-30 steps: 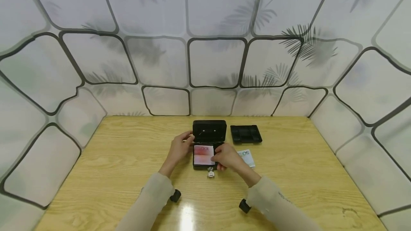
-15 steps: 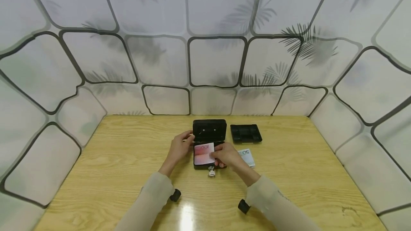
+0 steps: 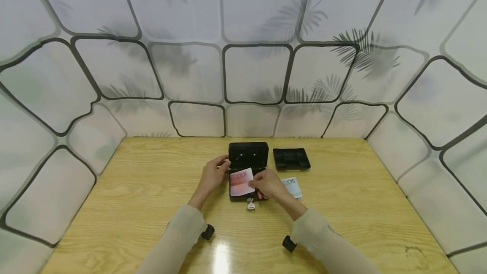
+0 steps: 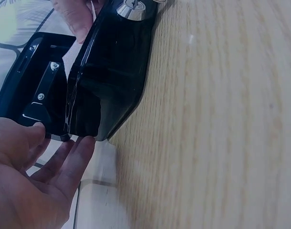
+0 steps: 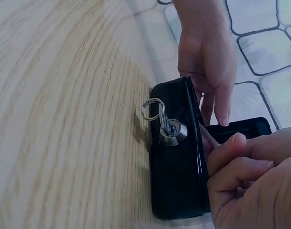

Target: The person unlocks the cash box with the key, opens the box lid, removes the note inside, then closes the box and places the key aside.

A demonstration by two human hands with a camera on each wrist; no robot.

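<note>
A black cash box [image 3: 237,198] stands on the table with its lid [image 3: 248,162] raised. Pinkish-red banknotes marked 100 [image 3: 240,182] lie slanted across its opening. Thumb and curled fingers of my right hand [image 3: 271,184] pinch their right edge. My left hand [image 3: 211,176] is at the back left corner, its fairly straight fingers [image 4: 78,160] touching the box side and its thumb [image 4: 37,132] at the lid's edge. A key on a ring [image 5: 152,109] sits in the front lock [image 5: 175,133]. In the right wrist view, my right fingers hide most of the notes.
A black compartment tray [image 3: 291,159] lies behind and right of the box. Pale green banknotes marked 50 [image 3: 291,187] lie on the wooden table [image 3: 152,189], partly behind my right hand. A patterned wall [image 3: 251,119] rises at the table's back edge.
The red banknotes have turned from lying square in the box to a slant, their right side raised with my right fingers. The box has shifted slightly right. My left hand stays in place.
</note>
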